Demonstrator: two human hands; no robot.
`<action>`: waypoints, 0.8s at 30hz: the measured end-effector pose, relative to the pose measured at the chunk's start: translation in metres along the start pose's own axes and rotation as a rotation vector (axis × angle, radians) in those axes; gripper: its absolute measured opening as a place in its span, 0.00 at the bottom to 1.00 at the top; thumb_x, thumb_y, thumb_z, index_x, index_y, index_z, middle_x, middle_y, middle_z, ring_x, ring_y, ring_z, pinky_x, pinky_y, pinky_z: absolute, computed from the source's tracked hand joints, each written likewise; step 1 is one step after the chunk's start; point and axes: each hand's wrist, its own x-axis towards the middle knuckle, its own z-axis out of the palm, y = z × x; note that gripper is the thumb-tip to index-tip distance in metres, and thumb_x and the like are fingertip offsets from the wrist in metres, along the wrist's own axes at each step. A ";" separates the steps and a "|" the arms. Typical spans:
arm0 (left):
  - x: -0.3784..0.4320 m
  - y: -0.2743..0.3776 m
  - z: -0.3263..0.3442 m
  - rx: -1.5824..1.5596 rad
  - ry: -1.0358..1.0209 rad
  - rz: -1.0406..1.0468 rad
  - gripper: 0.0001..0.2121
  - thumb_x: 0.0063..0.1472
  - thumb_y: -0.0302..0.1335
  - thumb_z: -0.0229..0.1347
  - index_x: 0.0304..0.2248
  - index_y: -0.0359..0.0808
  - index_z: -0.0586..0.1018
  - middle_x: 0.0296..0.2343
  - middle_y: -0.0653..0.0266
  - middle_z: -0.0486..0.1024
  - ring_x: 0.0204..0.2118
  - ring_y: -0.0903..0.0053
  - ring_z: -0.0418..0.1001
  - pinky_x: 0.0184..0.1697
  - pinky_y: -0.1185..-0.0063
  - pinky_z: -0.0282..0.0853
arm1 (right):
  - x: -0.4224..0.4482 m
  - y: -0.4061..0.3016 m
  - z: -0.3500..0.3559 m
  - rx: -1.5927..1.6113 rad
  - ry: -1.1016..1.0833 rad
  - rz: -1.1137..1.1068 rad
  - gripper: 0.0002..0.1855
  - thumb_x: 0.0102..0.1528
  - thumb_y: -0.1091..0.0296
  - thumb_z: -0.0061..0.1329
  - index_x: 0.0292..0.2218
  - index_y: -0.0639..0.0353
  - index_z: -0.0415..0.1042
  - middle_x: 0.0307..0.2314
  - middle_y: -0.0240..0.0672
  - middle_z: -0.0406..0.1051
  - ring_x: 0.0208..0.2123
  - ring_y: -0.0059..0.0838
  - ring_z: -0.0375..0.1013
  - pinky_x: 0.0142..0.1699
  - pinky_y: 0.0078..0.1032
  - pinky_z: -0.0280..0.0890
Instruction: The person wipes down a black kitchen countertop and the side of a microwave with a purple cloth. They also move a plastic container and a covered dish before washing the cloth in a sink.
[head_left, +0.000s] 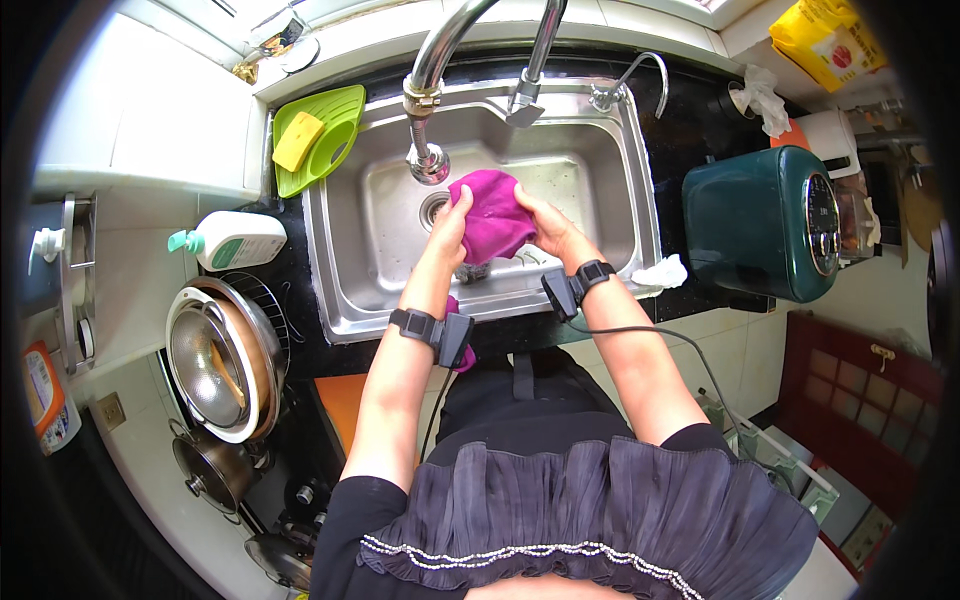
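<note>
A magenta cloth (493, 214) is stretched between my two hands over a stainless steel sink (379, 270). My left hand (451, 225) grips its left edge, thumb on top. At its right edge my right hand (550, 221) holds it, with the fingers partly hidden beneath. The chrome faucet's spray head (429, 163) hangs just above and left of the cloth. The drain (433, 208) shows partly behind my left hand. A dark scouring pad (472, 273) seems to lie in the sink under the cloth, partly covered. More magenta cloth (466, 360) shows by my left wrist, at the counter's front edge.
A green drain rack (345, 112) with a yellow sponge (298, 142) sits at the sink's back left corner. Left are a white pump bottle (244, 240) and stacked bowls with a strainer (206, 364). A dark green appliance (750, 223) and a crumpled white wipe (661, 273) are at right. Cables trail from both wrists.
</note>
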 end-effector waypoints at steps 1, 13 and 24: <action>0.005 -0.003 -0.002 0.001 -0.001 -0.004 0.21 0.67 0.39 0.46 0.52 0.32 0.66 0.48 0.54 0.70 0.49 0.66 0.71 0.53 0.68 0.69 | -0.003 0.003 -0.002 0.003 0.003 0.000 0.29 0.60 0.46 0.45 0.52 0.61 0.65 0.45 0.34 0.71 0.43 0.26 0.71 0.48 0.24 0.66; 0.017 -0.048 0.011 -0.375 -0.132 0.016 0.23 0.70 0.41 0.36 0.55 0.33 0.62 0.53 0.57 0.66 0.56 0.69 0.63 0.61 0.70 0.56 | -0.016 0.016 0.072 -1.382 0.704 -0.817 0.18 0.56 0.50 0.44 0.26 0.54 0.75 0.18 0.48 0.72 0.23 0.51 0.74 0.29 0.45 0.67; 0.005 -0.039 -0.004 -0.439 -0.150 -0.020 0.18 0.69 0.38 0.40 0.49 0.33 0.70 0.45 0.60 0.72 0.50 0.70 0.68 0.57 0.70 0.61 | -0.016 0.027 0.081 -1.265 0.790 -0.770 0.23 0.59 0.46 0.38 0.28 0.56 0.73 0.21 0.50 0.73 0.25 0.54 0.73 0.30 0.47 0.67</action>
